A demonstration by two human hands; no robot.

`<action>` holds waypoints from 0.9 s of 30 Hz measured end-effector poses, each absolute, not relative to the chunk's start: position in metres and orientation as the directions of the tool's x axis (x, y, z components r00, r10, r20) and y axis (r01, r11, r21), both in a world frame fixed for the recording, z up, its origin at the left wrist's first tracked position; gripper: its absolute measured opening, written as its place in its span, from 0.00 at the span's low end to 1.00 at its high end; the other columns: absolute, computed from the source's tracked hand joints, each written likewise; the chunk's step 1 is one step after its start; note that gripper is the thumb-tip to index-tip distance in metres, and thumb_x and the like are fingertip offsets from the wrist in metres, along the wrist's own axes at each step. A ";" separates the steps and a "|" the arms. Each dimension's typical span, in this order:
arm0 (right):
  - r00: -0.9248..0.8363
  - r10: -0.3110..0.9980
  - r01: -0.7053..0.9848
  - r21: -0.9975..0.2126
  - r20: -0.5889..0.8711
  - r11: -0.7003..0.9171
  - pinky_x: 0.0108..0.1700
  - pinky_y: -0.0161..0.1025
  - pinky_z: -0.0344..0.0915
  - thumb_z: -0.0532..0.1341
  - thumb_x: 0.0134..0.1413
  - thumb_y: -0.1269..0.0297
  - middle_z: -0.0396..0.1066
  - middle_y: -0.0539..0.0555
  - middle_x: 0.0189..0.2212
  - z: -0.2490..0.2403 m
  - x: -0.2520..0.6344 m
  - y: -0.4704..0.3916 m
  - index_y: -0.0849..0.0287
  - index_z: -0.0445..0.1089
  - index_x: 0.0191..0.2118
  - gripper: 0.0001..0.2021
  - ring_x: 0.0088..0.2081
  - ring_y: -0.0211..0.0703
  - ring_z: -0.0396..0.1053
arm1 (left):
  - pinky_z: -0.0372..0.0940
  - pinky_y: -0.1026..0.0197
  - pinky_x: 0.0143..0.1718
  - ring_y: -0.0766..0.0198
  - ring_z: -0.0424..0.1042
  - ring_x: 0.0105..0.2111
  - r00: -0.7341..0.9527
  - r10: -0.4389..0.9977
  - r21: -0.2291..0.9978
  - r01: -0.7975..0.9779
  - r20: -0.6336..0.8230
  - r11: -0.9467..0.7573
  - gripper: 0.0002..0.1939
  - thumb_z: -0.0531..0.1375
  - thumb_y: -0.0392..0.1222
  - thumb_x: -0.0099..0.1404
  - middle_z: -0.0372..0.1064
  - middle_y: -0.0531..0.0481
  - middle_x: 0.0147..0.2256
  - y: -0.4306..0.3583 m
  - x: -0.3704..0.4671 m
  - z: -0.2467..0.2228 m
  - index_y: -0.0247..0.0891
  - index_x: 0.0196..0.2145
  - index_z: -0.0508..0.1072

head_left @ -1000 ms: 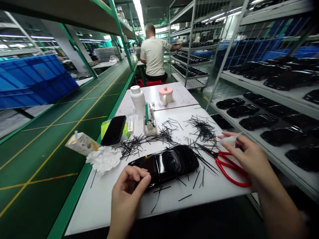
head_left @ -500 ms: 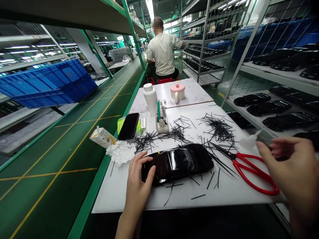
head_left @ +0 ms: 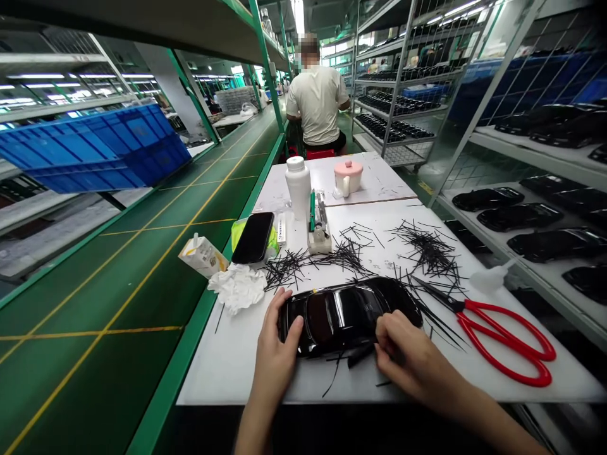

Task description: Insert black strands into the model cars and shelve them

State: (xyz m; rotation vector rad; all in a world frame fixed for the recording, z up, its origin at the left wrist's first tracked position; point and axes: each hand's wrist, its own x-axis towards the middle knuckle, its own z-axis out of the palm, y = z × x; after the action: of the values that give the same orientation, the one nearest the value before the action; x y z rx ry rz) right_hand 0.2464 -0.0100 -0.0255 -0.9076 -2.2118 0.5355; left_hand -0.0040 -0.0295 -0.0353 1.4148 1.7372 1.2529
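Steadying a black model car (head_left: 348, 309) on the worktop (head_left: 222, 379) with the left hand (head_left: 279, 332).

The car lies lengthwise along the near edge, set in from it, roughly midway between the side edges. The left grip is clasped around the car's left end; the right hand (head_left: 408, 351) is at its near side, fingers curled, and whether that grip holds the dark piece (head_left: 360, 357) beside it cannot be told. Loose black strips (head_left: 429, 249) lie beyond the car; scissors (head_left: 512, 341) and a bottle (head_left: 489, 278) lie unheld toward the right edge. Handling appears under way; the amount done or left cannot be determined.
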 end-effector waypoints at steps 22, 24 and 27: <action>-0.670 0.714 0.731 -0.347 -0.204 0.588 0.33 0.37 0.62 0.54 0.66 0.61 0.69 0.49 0.27 0.023 0.213 0.133 0.59 0.69 0.38 0.10 0.28 0.39 0.66 | 0.51 0.43 0.66 0.50 0.53 0.67 -0.201 0.972 0.934 0.356 0.124 -0.045 0.17 0.54 0.48 0.71 0.56 0.45 0.66 -0.034 -0.010 -0.037 0.45 0.55 0.69; -0.648 0.738 0.748 -0.340 -0.188 0.570 0.32 0.37 0.60 0.52 0.66 0.62 0.71 0.50 0.27 0.030 0.220 0.133 0.57 0.68 0.41 0.09 0.28 0.41 0.67 | 0.51 0.42 0.66 0.51 0.52 0.67 -0.220 0.968 0.935 0.353 0.121 -0.037 0.17 0.54 0.48 0.71 0.56 0.46 0.66 -0.034 -0.009 -0.036 0.46 0.54 0.69; -0.586 0.797 0.793 -0.311 -0.150 0.524 0.30 0.37 0.57 0.50 0.66 0.59 0.72 0.51 0.27 0.043 0.243 0.122 0.55 0.66 0.43 0.10 0.29 0.44 0.68 | 0.50 0.42 0.67 0.52 0.52 0.67 -0.229 0.965 0.936 0.351 0.126 -0.039 0.16 0.54 0.48 0.71 0.57 0.47 0.65 -0.034 -0.010 -0.037 0.47 0.54 0.69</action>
State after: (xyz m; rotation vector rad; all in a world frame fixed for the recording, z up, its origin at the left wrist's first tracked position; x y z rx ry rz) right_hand 0.2431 0.1222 0.0430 -1.4251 -2.7333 0.5482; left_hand -0.0096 -0.0339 -0.0372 1.4052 1.6225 1.2737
